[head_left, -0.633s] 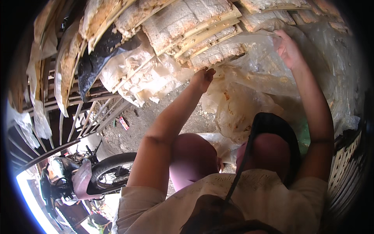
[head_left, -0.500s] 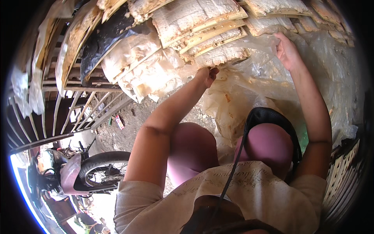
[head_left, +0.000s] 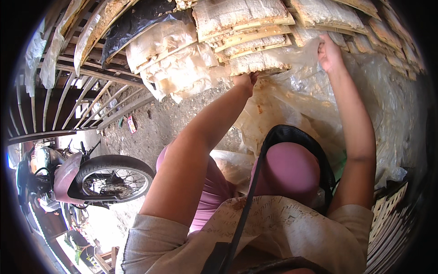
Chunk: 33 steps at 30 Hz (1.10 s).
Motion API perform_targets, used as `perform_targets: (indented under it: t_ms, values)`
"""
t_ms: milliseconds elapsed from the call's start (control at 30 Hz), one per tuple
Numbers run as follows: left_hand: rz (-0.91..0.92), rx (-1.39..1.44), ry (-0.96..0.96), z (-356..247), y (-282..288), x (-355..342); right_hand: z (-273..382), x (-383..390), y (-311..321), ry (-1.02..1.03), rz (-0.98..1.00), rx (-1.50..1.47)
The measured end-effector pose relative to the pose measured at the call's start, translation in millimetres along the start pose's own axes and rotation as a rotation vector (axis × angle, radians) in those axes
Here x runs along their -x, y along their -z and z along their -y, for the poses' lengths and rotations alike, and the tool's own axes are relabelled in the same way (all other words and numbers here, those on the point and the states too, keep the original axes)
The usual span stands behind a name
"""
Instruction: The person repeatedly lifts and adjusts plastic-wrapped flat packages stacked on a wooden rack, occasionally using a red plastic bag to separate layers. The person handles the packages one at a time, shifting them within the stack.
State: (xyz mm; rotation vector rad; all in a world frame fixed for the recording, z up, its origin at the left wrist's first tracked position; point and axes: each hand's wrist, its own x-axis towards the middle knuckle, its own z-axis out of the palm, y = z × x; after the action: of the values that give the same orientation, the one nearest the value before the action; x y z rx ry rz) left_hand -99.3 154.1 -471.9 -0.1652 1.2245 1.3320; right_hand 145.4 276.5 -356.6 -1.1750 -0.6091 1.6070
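Stacked slabs with a pale, crusty surface (head_left: pixel 246 18) lie on bamboo slats (head_left: pixel 260 36) at the top of the view. At the near left corner of the lowest slab (head_left: pixel 260 63) is my left hand (head_left: pixel 245 82), its fingers curled closed. What they grip is hidden under the slab's edge. Farther right and higher, my right hand (head_left: pixel 330 55) pinches a fold of clear plastic sheet (head_left: pixel 301 58) beside the stack. The rest of that crumpled, yellow-stained sheet (head_left: pixel 292 100) hangs down between my arms toward my knees.
Plastic-wrapped pieces (head_left: pixel 175 64) hang left of the stack, with a black plastic sheet (head_left: pixel 132 34) behind them. More slabs (head_left: pixel 383 32) line the far right. A slatted bamboo rack (head_left: pixel 68 100) stands left, above a parked motorbike (head_left: pixel 112 180). A woven panel (head_left: pixel 388 212) borders the lower right.
My view has shifted, moving the motorbike and rack left. My left hand has pushed slightly closer under the slab's edge. My right hand keeps its pinch on the plastic, drawn slightly up.
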Motion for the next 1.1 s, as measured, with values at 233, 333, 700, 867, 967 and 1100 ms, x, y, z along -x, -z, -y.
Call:
perform_targets:
  t_ms: [233, 333, 700, 867, 967, 1100]
  values:
    - [0.147, 0.23, -0.073, 11.4, 10.0, -15.0, -32.9, 81.6, 29.0, 0.304, 0.147, 0.37]
    - [0.22, 0.28, -0.078, 12.3, 14.2, -17.8, -45.1, 101.9, 13.3, 0.343, 0.207, 0.35]
    - [-0.045, 0.125, -0.169, 22.4, -3.4, 16.9, -88.1, 138.2, 2.5, 0.427, 0.588, 0.706]
    - [0.056, 0.152, -0.223, 39.8, 19.3, -4.9, -93.9, 167.7, 0.7, 0.375, 1.022, 0.61]
    - [0.33, 0.154, -0.068, 28.7, 12.2, -0.9, -80.0, 181.6, 20.4, 0.175, 1.026, 0.383]
    - [0.368, 0.26, 0.0, 29.6, 11.3, -3.1, -33.2, 188.9, 71.5, 0.578, 0.746, 0.454]
